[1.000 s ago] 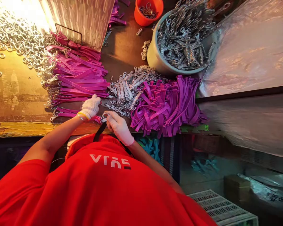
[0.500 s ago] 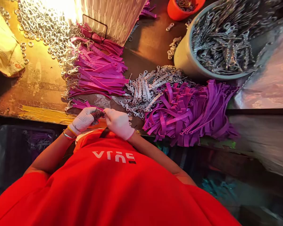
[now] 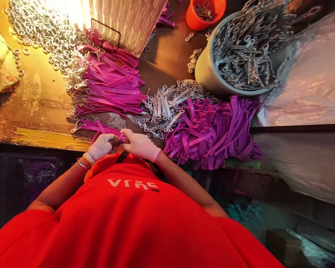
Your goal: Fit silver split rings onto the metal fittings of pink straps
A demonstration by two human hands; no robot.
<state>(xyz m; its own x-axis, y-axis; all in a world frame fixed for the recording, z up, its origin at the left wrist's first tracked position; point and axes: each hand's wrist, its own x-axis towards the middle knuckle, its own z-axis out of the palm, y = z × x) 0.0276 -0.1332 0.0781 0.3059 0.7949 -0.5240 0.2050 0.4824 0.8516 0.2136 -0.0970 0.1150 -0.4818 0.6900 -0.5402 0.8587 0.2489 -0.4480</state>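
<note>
My left hand (image 3: 101, 147), in a white dotted glove, is closed on a small dark brown bundle (image 3: 116, 142) whose kind I cannot make out. Close beside it, my right hand (image 3: 141, 144), also gloved, pinches the end of a purple strap (image 3: 107, 129). The strap loops back toward my left hand. Both hands are at the table's front edge, just above the red shirt (image 3: 128, 208). Beyond them lies a pile of purple straps with metal clasps (image 3: 111, 82). Right of the hands are a heap of braided silver chain pieces (image 3: 163, 106) and more purple straps (image 3: 212, 130).
Many metal rings (image 3: 41, 33) spread over the table (image 3: 30, 100) at the back left, near a yellow bag (image 3: 0, 63). A grey bucket (image 3: 205, 72) full of chains and an orange cup (image 3: 197, 18) stand at the back right. A thin black wire frame (image 3: 120, 35) rises behind the straps.
The purple strap now shows between my hands, looping at the left hand, with its end at my right fingers. My view has shifted a little to the right.
</note>
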